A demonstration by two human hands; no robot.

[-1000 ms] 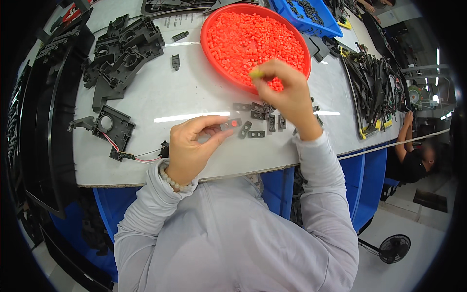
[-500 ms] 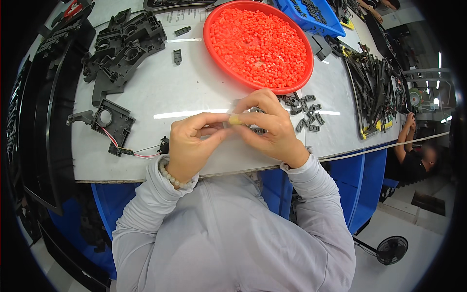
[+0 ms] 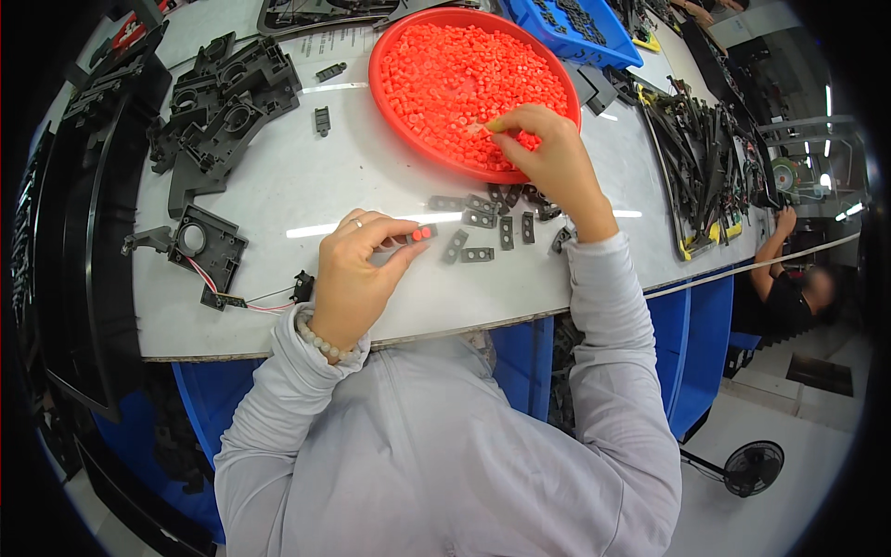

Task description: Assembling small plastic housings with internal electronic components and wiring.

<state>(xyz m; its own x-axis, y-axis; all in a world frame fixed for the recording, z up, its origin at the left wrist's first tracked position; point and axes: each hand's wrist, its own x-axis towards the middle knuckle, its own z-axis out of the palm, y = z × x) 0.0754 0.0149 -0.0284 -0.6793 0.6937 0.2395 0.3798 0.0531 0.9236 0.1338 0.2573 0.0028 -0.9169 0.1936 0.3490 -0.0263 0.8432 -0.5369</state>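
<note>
Between its thumb and forefinger, my left hand (image 3: 357, 265) pinches a small dark grey block (image 3: 409, 237) above the table's near half. Two red caps (image 3: 422, 233) sit side by side in it. My right hand (image 3: 560, 158) reaches over the round red tray (image 3: 389, 119), which is heaped with small red caps (image 3: 464, 79). Its thumb and forefinger, with a yellow cover on a fingertip, are closed at the pile; whatever is between them is hidden. Several loose grey blocks with two holes (image 3: 478, 254) lie on the table between my hands.
At the left lie black molded housings (image 3: 237, 116) and a part with wires (image 3: 213, 246). Two small dark parts (image 3: 322, 121) lie left of the tray. Behind stands a blue bin (image 3: 580, 32); on the right, a tray of black strips (image 3: 701, 167). Another person (image 3: 794, 292) sits far right.
My hands have parted. The right has gone up and away to the cap tray, while the left stays low with the block, whose two red caps now show.
</note>
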